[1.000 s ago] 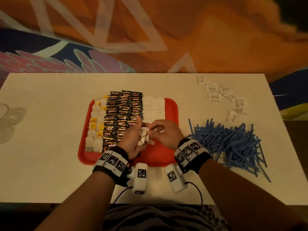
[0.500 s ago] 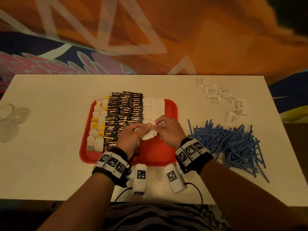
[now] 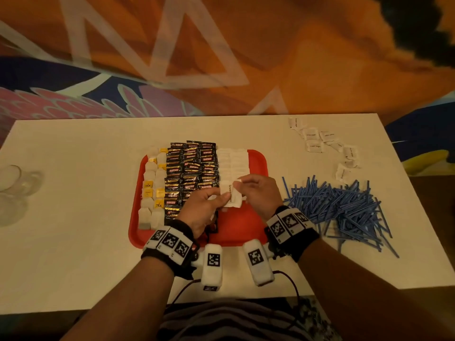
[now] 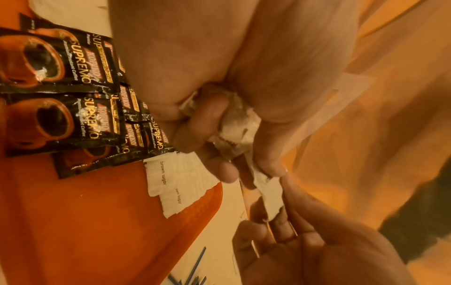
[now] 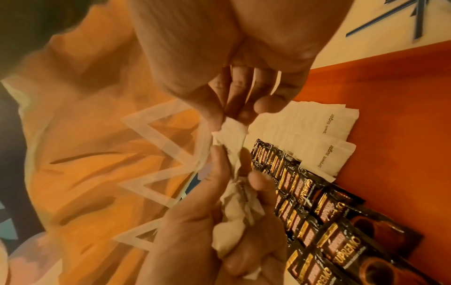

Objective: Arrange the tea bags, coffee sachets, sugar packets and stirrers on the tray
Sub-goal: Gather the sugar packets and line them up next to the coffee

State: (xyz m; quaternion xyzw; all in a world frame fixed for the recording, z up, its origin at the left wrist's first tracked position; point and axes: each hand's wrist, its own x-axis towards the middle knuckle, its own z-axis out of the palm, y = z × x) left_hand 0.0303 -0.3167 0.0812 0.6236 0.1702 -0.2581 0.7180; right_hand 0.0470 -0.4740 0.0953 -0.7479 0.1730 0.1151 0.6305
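A red tray [image 3: 259,161] holds tea bags [image 3: 150,171] in its left columns, black coffee sachets [image 3: 192,166] in the middle and rows of white sugar packets [image 3: 233,161] to their right. Above the tray's bare near part, my left hand [image 3: 222,197] grips a crumpled bunch of sugar packets [image 4: 235,125]. My right hand [image 3: 238,186] pinches the end of one packet [image 5: 231,129] from that bunch. Two laid packets [image 4: 175,178] reading "brown sugar" lie just below the hands. Blue stirrers [image 3: 344,207] are piled on the table right of the tray.
Several loose sugar packets [image 3: 320,141] are scattered at the table's [image 3: 73,217] far right. A clear glass [image 3: 12,179] stands at the left edge. Patterned orange fabric [image 3: 295,57] fills the space beyond the table.
Both hands have moved a little farther across the tray toward the sugar rows. The right hand has drawn one packet partly out of the left hand's bunch.
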